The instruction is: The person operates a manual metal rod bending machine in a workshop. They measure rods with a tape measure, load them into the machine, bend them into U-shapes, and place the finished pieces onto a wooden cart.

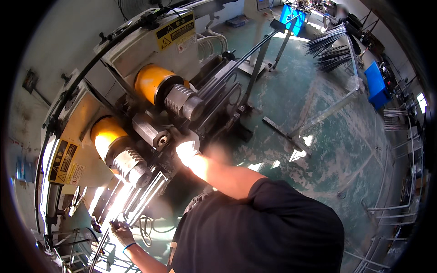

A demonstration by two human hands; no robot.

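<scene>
Down at the lower left, the left hand (122, 235) is at the near ends of some long metal bars (144, 200), wearing a pale work glove with a blue band (129, 246) at the wrist. Fingers look partly curled at the bar ends, but they're small and shadowed, so I can't tell if they've really got hold of one. The right hand (185, 148) is further up, stretched out beside a chunky steel block (148, 129) with a round hole in its face; glare pretty much wipes it out, so no clue how open it is or whether it's gripping anything. The bars sit under the lower of two fat machine spindles, catching bright sunlight. That spindle has an orange-yellow collar (105, 134) and a ridged grey end (129, 164), and the upper one matches, with its own orange-yellow collar (152, 84). Both housings carry yellow-and-black warning labels (175, 31). Just right of the bars' lower end there's a looped cable (145, 230) near the floor. Past the machine it's scuffed green floor (337, 154), then bundles of thin dark rods (327, 48) on a stand and a blue bin (377, 84) over at the right.
</scene>
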